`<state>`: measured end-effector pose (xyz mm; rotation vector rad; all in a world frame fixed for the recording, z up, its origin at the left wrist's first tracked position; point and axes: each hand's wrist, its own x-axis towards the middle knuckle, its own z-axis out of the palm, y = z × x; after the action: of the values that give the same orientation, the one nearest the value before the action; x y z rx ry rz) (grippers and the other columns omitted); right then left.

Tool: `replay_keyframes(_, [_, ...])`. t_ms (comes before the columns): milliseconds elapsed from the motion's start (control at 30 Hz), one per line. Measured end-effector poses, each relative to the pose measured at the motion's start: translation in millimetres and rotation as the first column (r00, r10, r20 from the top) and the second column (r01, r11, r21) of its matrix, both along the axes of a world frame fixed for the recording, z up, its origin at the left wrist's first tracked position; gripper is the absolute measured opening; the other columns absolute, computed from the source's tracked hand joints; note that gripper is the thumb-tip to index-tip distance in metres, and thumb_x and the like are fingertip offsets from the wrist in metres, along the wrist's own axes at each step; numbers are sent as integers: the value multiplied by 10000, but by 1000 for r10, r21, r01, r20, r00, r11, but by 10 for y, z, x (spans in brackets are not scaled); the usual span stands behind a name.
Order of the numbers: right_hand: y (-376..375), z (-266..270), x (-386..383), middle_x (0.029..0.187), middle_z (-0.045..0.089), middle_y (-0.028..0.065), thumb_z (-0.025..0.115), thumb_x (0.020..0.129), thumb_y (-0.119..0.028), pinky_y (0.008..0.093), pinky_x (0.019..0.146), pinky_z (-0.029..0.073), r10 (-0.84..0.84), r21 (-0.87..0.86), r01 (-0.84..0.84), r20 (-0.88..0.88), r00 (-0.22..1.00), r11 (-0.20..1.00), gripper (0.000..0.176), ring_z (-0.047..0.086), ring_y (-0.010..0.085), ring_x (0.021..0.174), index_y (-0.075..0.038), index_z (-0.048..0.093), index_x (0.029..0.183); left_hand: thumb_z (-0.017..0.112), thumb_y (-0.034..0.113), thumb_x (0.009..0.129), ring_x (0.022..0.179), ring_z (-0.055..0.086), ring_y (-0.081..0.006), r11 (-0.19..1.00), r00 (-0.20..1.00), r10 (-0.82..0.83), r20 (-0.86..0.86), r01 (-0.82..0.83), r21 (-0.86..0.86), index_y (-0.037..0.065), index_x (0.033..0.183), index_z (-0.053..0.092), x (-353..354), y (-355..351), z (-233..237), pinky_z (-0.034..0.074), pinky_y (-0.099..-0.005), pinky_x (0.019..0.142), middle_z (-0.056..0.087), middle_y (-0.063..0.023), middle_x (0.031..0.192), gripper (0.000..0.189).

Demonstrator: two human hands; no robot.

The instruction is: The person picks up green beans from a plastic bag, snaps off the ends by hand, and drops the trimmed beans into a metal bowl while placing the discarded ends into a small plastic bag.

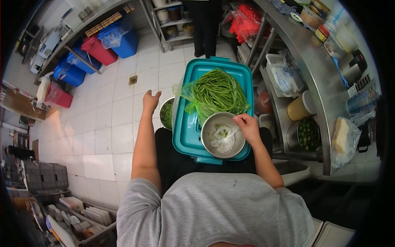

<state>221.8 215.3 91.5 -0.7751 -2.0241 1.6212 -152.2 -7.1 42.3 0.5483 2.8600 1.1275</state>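
Observation:
My left hand is held out to the left of a metal bowl of cut green pieces, its fingers apart and nothing seen in them. My right hand is pinched at the right rim of a steel bowl; what its fingertips hold, if anything, is too small to make out. Inside that bowl lie a crumpled clear plastic bag and small green scraps. The bowl rests on a teal plastic lid, beside a large heap of long green beans on a green plastic bag.
A steel counter with a lower shelf runs along the right, holding a tub and a bowl of small green fruit. A person in dark trousers stands beyond the lid. Blue and red bins line the left wall.

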Motion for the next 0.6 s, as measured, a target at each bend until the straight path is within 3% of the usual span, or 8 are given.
replay_keyframes(133, [-90, 181, -9, 799, 577, 52, 659, 802, -70, 255, 623, 448, 75, 218, -92, 86, 993, 972, 101, 556, 137, 677, -3, 647, 877, 676, 282, 806, 1015, 592, -376, 970, 990, -44, -131, 74, 231, -48, 1131, 588, 412, 279, 306, 473, -397, 879, 604, -250, 1104, 472])
replay_keyframes(200, [-123, 227, -32, 819, 566, 70, 647, 789, -56, 277, 633, 459, 127, 297, -154, 111, 986, 942, 107, 567, 175, 693, -17, 648, 889, 678, 193, 823, 980, 619, -289, 919, 934, -145, -326, 249, 307, 1, 1073, 625, 718, 519, 474, 483, -347, 856, 638, -173, 1054, 320])
replay_keyframes(267, [-155, 229, -47, 839, 557, 84, 630, 784, -46, 296, 645, 469, 173, 354, -211, 136, 976, 911, 127, 576, 206, 711, -30, 649, 908, 676, 112, 806, 947, 621, -290, 836, 857, -318, -406, 455, 306, 12, 1001, 628, 1046, 764, 705, 484, -340, 836, 643, -146, 990, 224])
replay_keyframes(333, [-174, 216, -47, 857, 550, 94, 610, 789, -40, 312, 658, 478, 220, 394, -267, 162, 962, 879, 153, 581, 230, 733, -43, 651, 936, 681, 87, 783, 930, 618, -303, 716, 757, -562, -334, 647, 261, 8, 981, 630, 1282, 983, 768, 490, -341, 816, 638, -135, 986, 219])
replay_keyframes(433, [-214, 290, -25, 885, 558, 102, 578, 806, -36, 319, 668, 485, 227, 378, -282, 183, 956, 882, 180, 590, 245, 740, -58, 653, 968, 701, 196, 774, 983, 582, -320, 545, 536, -791, -294, 836, 57, 25, 1046, 604, 1452, 1322, 668, 459, -403, 858, 617, -118, 1051, 335])
replay_keyframes(533, [-206, 265, 18, 899, 571, 109, 576, 817, -61, 335, 669, 488, 228, 369, -273, 162, 960, 889, 178, 600, 250, 747, -53, 651, 978, 755, 298, 700, 1065, 544, -307, 639, 463, -762, -453, 653, -407, 98, 1136, 591, 1523, 1530, 396, 428, -450, 888, 607, -83, 1080, 507])
replay_keyframes(600, [-195, 277, 53, 898, 576, 112, 579, 822, -73, 342, 670, 489, 228, 365, -277, 173, 958, 889, 173, 603, 254, 749, -50, 649, 978, 760, 364, 678, 1081, 521, -313, 602, 483, -797, -362, 598, -529, 133, 1164, 575, 1535, 1611, 510, 399, -459, 895, 586, -91, 1102, 570])
